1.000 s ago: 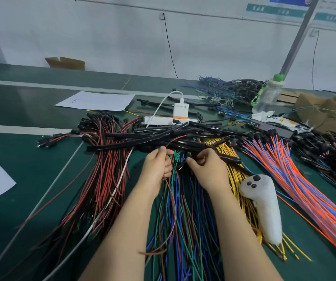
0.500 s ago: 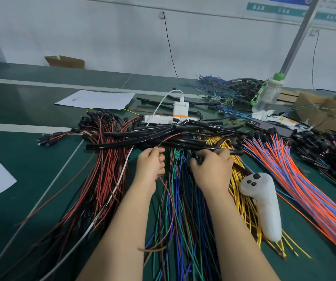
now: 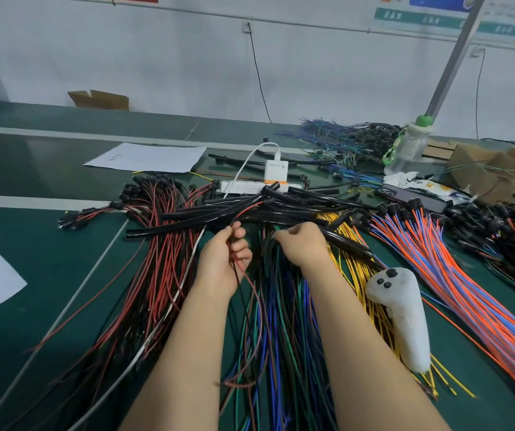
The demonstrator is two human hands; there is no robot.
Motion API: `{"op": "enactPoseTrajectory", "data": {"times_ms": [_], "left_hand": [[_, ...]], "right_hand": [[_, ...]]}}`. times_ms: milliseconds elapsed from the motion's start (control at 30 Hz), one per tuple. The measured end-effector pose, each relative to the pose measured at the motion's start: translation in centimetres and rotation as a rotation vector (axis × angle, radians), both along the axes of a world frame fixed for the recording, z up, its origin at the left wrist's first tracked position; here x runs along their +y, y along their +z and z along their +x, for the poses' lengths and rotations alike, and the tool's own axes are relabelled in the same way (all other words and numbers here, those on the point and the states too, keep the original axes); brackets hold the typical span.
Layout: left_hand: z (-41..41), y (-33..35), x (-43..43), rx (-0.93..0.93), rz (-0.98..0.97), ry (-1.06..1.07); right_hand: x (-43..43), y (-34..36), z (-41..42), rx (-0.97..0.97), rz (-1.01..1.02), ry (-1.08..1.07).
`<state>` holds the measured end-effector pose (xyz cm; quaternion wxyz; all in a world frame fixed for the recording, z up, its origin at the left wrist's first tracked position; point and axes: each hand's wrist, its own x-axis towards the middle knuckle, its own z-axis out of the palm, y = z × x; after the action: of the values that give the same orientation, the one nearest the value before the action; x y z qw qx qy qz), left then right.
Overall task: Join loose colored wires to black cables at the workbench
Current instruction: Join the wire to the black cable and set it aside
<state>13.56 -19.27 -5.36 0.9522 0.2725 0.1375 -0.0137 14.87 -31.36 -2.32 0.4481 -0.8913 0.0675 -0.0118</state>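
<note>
On green workbench [image 3: 32, 259] | left hand [image 3: 223, 262] grips red wire [image 3: 247, 210] | right hand [image 3: 304, 247] pinches green wire [image 3: 277, 227]

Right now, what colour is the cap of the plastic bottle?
Green: the bottle cap shows best in the head view.

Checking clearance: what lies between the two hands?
Head view: the top of the blue-green wire bundle fills the gap between the left hand, gripping a red wire, and the right hand.
</note>
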Motion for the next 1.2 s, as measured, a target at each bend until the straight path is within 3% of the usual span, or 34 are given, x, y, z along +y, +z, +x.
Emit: {"op": "enactPoseTrajectory", "data": {"times_ms": [167,300,433,500,667,800,967,1067,1200], "left_hand": [[0.6,1.1,-1.2,0.057,0.262,0.011],[2.4,3.1,-1.0,-0.011,0.298,0.041],[4.3,4.7,-0.4,-0.051,0.293,0.079],[4.5,5.0,-0.4,-0.054,0.336,0.074],[3.3,4.7,-1.0,0.008,0.456,0.146],[1.3,3.9,-2.4,-0.03,0.422,-0.106],[0.2,3.0,-2.5,-0.022,0.323,-0.221],[0.2,3.1,-2.4,-0.014,0.135,-0.13],[0.5,3.6,-2.7,-0.06,0.188,-0.082]], "right_hand": [[-0.7,1.9,0.6,0.018,0.655,-0.072],[-0.4,3.7,-0.2,-0.149,0.682,0.087],[-0.6,6.3,-0.6,-0.386,0.99,0.188],[-1.4,7.2,-0.7,-0.429,1.049,0.245],[-2.4,5.7,-1.3,-0.375,0.77,0.227],[-2.1,3.3,-1.9,-0.215,0.542,0.32],[-2.1,1.3,-2.5,-0.127,0.193,0.307],[-2.2,1.0,-2.8,-0.069,0.13,0.358],[-2.3,1.2,-3.0,-0.028,0.181,0.408]]}}
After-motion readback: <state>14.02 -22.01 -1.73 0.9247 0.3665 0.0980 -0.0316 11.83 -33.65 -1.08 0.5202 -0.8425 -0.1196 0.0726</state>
